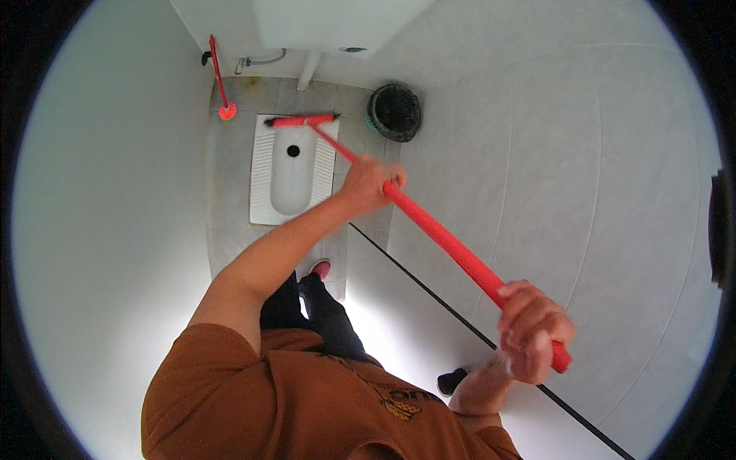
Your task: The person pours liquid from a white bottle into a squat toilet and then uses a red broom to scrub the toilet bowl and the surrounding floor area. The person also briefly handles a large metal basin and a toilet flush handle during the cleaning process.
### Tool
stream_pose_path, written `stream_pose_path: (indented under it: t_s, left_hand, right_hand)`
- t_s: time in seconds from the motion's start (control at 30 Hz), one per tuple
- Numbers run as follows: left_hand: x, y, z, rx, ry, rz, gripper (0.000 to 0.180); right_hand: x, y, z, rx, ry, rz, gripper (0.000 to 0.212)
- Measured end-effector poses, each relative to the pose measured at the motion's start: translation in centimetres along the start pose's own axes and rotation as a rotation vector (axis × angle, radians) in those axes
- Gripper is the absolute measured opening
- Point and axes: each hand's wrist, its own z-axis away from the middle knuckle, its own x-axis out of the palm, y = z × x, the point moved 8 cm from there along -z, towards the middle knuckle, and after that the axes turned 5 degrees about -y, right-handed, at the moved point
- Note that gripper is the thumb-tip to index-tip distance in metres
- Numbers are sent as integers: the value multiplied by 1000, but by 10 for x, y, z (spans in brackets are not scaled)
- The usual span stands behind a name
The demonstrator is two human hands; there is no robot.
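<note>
Both my hands are wrapped around the red handle of a long-handled floor squeegee [452, 244]. My left hand [371, 184] grips it partway down, above the right side of the white squat toilet [261, 172]. Near the handle's top end, at the lower right, my right hand [534, 331] is closed and slightly blurred. The squeegee's red crossbar with dark ends lies across the far end of the squat toilet, beyond its dark drain hole. What lies under the crossbar cannot be made out.
A red toilet brush [227, 110] leans in the far left corner near a small tap [241, 66] with a hose. A black-lined bin [395, 113] stands at the far right. Above hang a white cistern [322, 23] and its pipe [308, 70]. Light walls close in on both sides.
</note>
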Motion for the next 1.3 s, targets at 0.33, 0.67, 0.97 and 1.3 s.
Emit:
stream_pose_path:
  t_s: [0.33,0.67,0.97,1.3]
  left_hand:
    - [15,-91,-17,3,-95,-45,20]
    - [45,-122,-52,38,-153,52,12]
    - [56,-89,-23,-24,-298,-49,18]
    - [63,-103,-27,10,-241,9,12]
  right_hand:
    - [22,86,-9,69,-64,132,31]
    - [32,111,-31,145,-13,229,31]
    - [-3,90,-24,201,44,127,33]
    - [12,95,3,235,64,228,29]
